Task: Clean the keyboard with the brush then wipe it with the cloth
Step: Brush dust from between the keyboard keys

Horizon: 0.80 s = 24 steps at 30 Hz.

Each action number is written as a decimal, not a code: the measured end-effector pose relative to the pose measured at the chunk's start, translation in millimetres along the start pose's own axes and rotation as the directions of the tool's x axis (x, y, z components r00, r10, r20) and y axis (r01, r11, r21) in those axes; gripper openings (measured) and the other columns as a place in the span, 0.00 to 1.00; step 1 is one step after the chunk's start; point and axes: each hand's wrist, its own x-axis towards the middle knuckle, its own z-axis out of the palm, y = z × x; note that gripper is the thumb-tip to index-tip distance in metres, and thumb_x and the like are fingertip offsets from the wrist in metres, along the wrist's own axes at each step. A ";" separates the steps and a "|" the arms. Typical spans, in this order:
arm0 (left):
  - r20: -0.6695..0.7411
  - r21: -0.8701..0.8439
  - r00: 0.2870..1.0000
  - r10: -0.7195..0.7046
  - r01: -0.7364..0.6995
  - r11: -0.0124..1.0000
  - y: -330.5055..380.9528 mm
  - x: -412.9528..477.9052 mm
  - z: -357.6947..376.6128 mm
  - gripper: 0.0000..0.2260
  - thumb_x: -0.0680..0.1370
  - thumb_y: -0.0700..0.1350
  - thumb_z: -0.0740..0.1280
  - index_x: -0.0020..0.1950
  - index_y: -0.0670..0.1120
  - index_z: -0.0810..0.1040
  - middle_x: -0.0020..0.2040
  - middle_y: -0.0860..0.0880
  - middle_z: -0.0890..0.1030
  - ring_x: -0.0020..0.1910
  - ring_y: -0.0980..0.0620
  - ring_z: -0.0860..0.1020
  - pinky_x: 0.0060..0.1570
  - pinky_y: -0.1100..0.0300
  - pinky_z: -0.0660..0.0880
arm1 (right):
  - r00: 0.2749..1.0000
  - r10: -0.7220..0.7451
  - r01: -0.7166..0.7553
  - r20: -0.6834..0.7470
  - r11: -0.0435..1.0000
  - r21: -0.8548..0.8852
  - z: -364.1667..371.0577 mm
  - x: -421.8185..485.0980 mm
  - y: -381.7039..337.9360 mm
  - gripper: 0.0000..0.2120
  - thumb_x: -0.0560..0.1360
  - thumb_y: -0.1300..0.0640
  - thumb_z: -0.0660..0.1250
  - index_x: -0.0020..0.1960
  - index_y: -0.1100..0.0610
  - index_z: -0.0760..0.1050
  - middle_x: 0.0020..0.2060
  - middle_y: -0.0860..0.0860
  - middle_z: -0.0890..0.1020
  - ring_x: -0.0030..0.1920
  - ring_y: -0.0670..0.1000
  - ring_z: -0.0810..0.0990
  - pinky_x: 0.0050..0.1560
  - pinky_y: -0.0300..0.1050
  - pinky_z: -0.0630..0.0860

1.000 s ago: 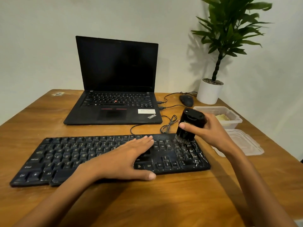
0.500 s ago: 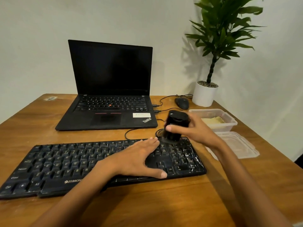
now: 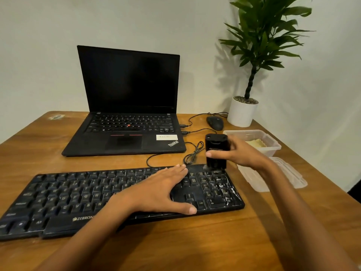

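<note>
Since the earlier frames the brush [image 3: 216, 151] has gone from the numpad keys back to the keyboard's far right edge; left hand unchanged. Left to right: keyboard [image 3: 64, 198] spans lower left to centre on the wooden table [image 3: 195, 247], laptop [image 3: 127, 106] behind it in the upper middle. Left hand [image 3: 160, 192] lies flat on the keys right of centre, fingers spread, thumb at the near edge, pinning the board and gripping nothing. Right of it, right hand [image 3: 242, 153] is wrapped around the black brush body, thumb across the front face, other fingers behind it, bristle end down on the top edge above the numpad. Brush looks light and rigid, bristles soft; mid-body grip looks right. Keyboard is stiff plastic and could probably slide, so keep it pinned. White debris shows on the numpad. Further right, a clear container [image 3: 273, 145] holds what looks like the cloth [image 3: 255, 143], untouched; lid [image 3: 289, 177] lies in front of it.
</note>
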 end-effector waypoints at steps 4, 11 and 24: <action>-0.001 -0.001 1.000 -0.006 0.006 1.000 0.9 0.8 -0.1 0.44 0.70 0.66 0.63 0.76 0.51 0.43 0.76 0.57 0.41 0.67 0.68 0.40 0.65 0.68 0.39 | 0.999 -0.033 0.031 -0.043 0.998 -0.051 -9.7 6.1 -6.8 0.09 0.68 0.54 0.72 0.45 0.47 0.74 0.42 0.44 0.80 0.43 0.41 0.78 0.41 0.29 0.74; -0.004 -0.001 1.000 -0.012 0.012 1.000 1.2 1.2 -0.4 0.44 0.70 0.66 0.63 0.76 0.51 0.43 0.75 0.57 0.41 0.67 0.68 0.40 0.65 0.68 0.39 | 0.995 0.015 -0.023 -0.100 0.997 -0.073 -7.9 -0.2 10.4 0.12 0.68 0.52 0.72 0.49 0.51 0.73 0.43 0.45 0.80 0.45 0.44 0.79 0.43 0.35 0.75; -0.002 -0.002 1.000 -0.013 0.013 1.000 1.9 0.8 -0.5 0.44 0.70 0.66 0.63 0.76 0.51 0.43 0.75 0.57 0.40 0.67 0.68 0.40 0.65 0.68 0.39 | 0.980 -0.024 0.029 -0.195 0.999 0.020 -12.7 -7.2 2.6 0.10 0.68 0.53 0.72 0.45 0.46 0.72 0.42 0.42 0.79 0.45 0.41 0.77 0.38 0.30 0.72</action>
